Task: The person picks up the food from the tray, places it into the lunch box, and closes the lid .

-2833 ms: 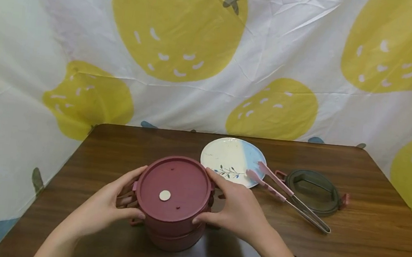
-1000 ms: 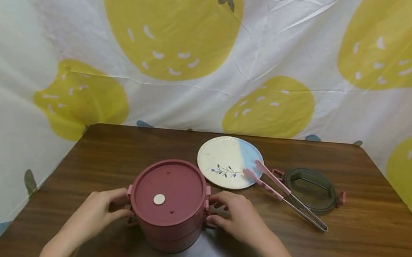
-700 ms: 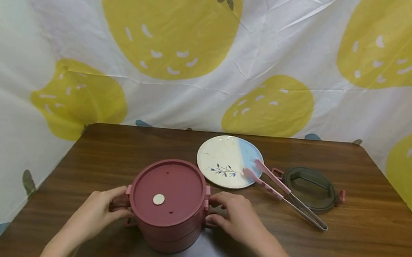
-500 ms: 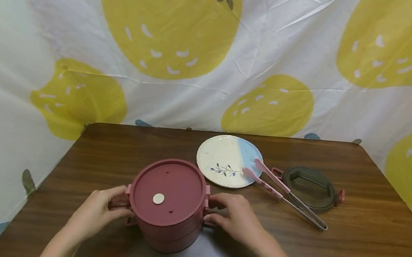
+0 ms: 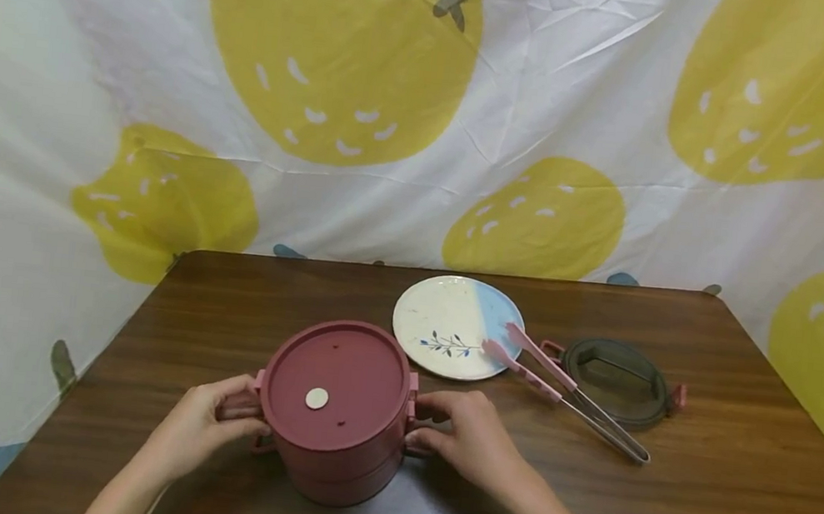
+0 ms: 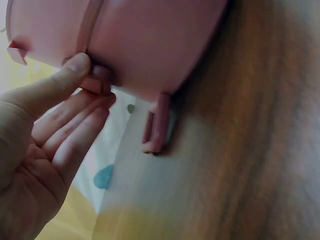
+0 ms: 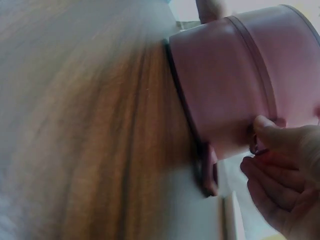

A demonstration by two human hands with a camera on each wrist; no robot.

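Note:
A round maroon lunch box (image 5: 338, 387) of two stacked tiers stands upright on the wooden table, topped by a flat lid with a small white disc (image 5: 317, 399). My left hand (image 5: 203, 415) is at its left side. In the left wrist view, thumb and fingers pinch the small side clip (image 6: 100, 77) near the seam between the tiers. On the opposite side my right hand (image 5: 464, 434) pinches the matching clip (image 7: 259, 145), thumb above and fingers beneath. A lower loop handle (image 6: 159, 122) sticks out close to the tabletop, free of the fingers.
Behind and right of the lunch box lies an oval white and blue plate (image 5: 444, 311). Pink-tipped metal tongs (image 5: 584, 409) rest with their tips over its edge. Farther right is a dark see-through lid (image 5: 617, 383) with pink clips. A lemon-print cloth (image 5: 356, 218) hangs behind the table (image 5: 730, 458).
Both hands have gone from the upper tier's rim down to the side clips, and the lunch box's pink side tabs now show. Over the last half second the hands have barely moved.

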